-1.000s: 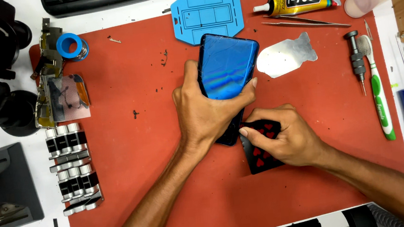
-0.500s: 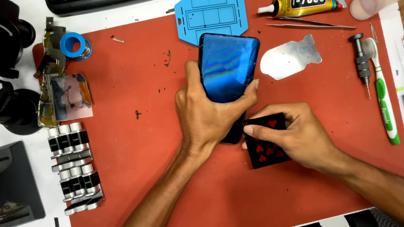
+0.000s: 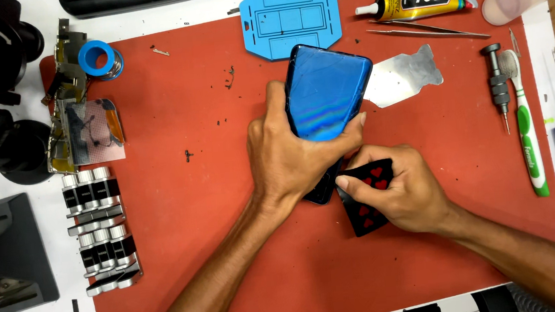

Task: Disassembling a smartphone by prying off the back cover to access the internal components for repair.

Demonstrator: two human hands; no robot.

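My left hand (image 3: pixel 288 158) grips a blue glossy phone (image 3: pixel 326 95) by its sides and holds it tilted over the red work mat (image 3: pixel 212 249). My right hand (image 3: pixel 401 189) pinches a black playing card with red hearts (image 3: pixel 365 202) and presses its edge against the phone's lower right side. The phone's lower end is hidden under my left hand, and the card is partly covered by my right fingers.
On the mat lie a blue plastic tray (image 3: pixel 290 18), a thin metal pry plate (image 3: pixel 401 78), a glue tube (image 3: pixel 418 1), tweezers (image 3: pixel 427 28), a small screwdriver (image 3: pixel 499 83) and a green toothbrush (image 3: pixel 526 127). A solder spool (image 3: pixel 98 58), circuit board (image 3: pixel 91 129) and clamp blocks (image 3: pixel 100 228) stand left.
The card in my right hand has slid up closer along the phone's lower edge. My left hand keeps its grip on the phone.
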